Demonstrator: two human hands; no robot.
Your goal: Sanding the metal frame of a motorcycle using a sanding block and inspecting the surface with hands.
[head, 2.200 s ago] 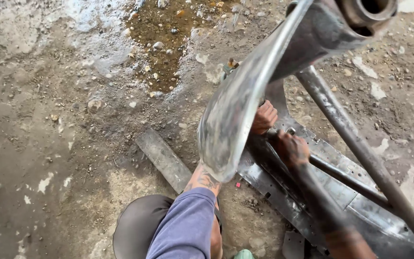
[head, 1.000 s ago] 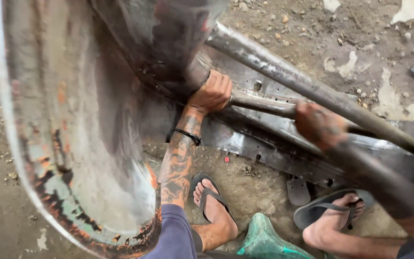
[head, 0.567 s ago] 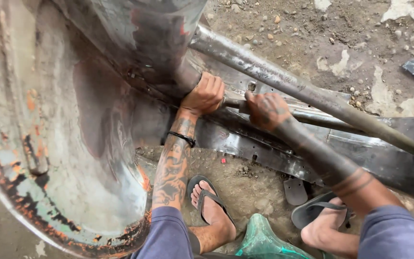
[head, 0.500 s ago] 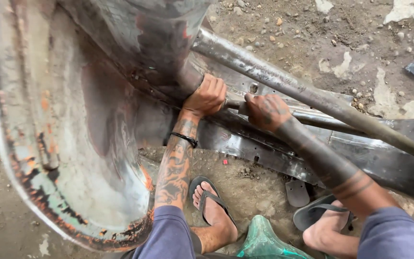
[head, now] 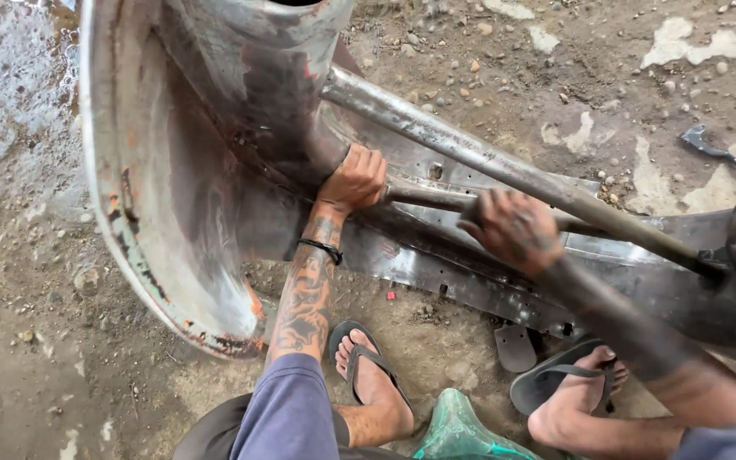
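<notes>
Bare, gritty dirt ground (head: 36,341) with pale flaked patches. Far to the left of the left hand's fingers (head: 368,170), a wet, shiny patch (head: 10,77). Beyond them, scattered pebbles (head: 470,51). Well to the right of the right hand's fingers (head: 479,223), a dark bent metal tool (head: 717,153) lies on the ground. Below the fingers, a small red scrap (head: 391,296), two feet in black flip-flops (head: 368,366), and a dark oval piece (head: 517,347) between them. A translucent green plastic object (head: 462,434) sits at the bottom edge.
</notes>
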